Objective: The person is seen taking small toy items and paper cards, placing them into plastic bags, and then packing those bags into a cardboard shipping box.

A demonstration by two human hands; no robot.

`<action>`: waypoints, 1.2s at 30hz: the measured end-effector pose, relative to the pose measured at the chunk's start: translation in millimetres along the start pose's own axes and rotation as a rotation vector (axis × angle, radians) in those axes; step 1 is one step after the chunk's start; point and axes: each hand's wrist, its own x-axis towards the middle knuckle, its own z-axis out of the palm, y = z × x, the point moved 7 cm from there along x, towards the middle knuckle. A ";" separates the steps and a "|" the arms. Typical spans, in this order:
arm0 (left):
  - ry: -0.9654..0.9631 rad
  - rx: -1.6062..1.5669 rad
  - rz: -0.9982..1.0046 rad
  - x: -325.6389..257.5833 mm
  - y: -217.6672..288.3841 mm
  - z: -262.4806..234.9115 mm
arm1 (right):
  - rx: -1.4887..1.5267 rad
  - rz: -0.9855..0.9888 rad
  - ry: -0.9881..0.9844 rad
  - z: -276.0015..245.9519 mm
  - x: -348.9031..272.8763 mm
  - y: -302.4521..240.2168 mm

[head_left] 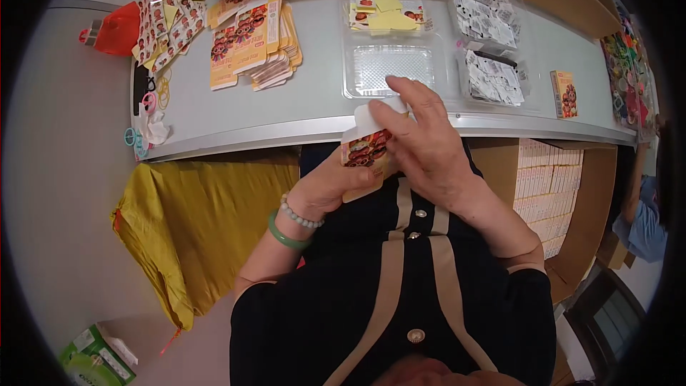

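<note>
Dark top [414,293] | left hand [327,181] gripping carton [364,151] | right hand [432,139] half-curled at its flap [366,120] (pinch unclear)

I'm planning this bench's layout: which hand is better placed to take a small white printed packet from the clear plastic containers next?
Probably the right hand: the small white printed packets lie on its side, while the left hand grips the orange cardboard carton.
</note>
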 end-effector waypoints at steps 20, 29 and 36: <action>0.230 0.312 0.396 -1.6 10.3 -1.7 | 0.717 0.308 -0.094 12.2 -35.8 21.6; 0.224 0.407 0.326 -0.2 10.5 -0.5 | 0.915 0.651 -0.071 18.9 -44.5 40.5; 0.158 0.273 0.395 -4.8 9.7 3.6 | 1.108 0.648 -0.037 24.5 -50.7 43.9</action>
